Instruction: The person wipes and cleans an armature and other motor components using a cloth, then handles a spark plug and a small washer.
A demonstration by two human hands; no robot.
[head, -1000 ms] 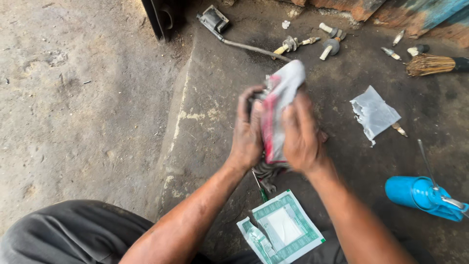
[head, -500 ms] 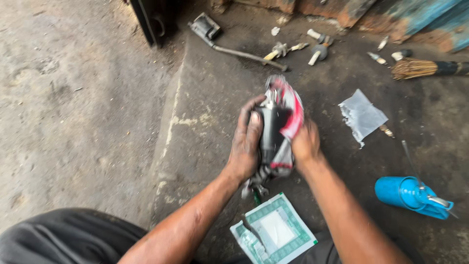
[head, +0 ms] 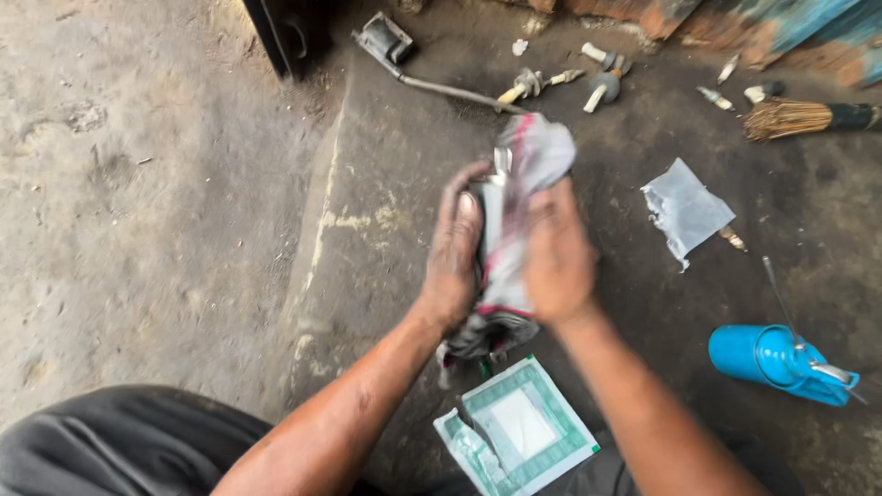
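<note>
Both hands up over the dark oily concrete slab (head: 386,276), mid-frame. Left hand (head: 452,257) – fingers curled around a small grey metal part (head: 490,216) wrapped in a grimy white-and-red rag (head: 528,161); thumb side pressed on the metal. Right hand (head: 556,257) cupped over the rag from the other side, fingers closed on cloth. Rag bunches out above the hands and hangs below the wrists; part mostly covered, can't tell its exact shape.

Just below the hands, on the slab: a green-and-white flat sachet pkg (head: 519,432), torn open at one end. To the person's right: a blue plastic oil can w/ metal spout (head: 781,360), lying on its side. Crumpled clear plastic wrapper (head: 684,211) further up, well apart from the hands.

Top of the slab – several loose white-and-metal spark plugs (head: 602,78), a straw hand broom w/ dark handle (head: 808,118), a thin metal rod w/ a boxy grey end piece (head: 395,46). Bare dusty ground (head: 138,184) left of the slab. Grey trouser knee (head: 110,450) at bottom left.
</note>
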